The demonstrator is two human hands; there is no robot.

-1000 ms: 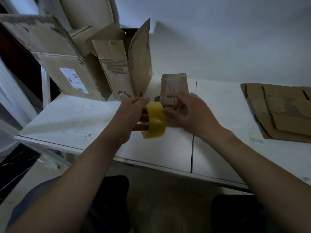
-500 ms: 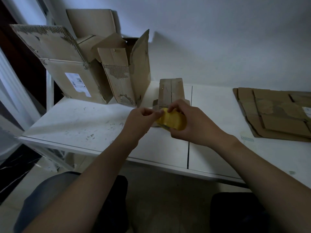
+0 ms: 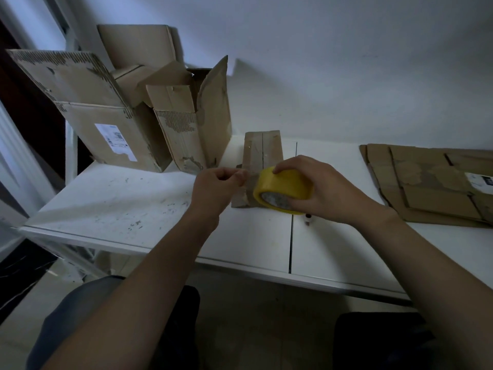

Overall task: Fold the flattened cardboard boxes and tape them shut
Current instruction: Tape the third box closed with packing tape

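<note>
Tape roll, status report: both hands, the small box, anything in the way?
Right hand grips yellow tape roll. Left hand pinched shut at roll's edge, tape end not discernible. Small box behind, seam untaped. Small object below roll, clear of work.

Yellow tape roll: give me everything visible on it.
The yellow tape roll is a wide ring of glossy yellow tape around a pale core, lying tilted with its open side toward the camera. The right hand grips it from above, over the small folded box. The left hand pinches beside its left edge, apparently at the free end; the strip itself is too faint to confirm.
</note>
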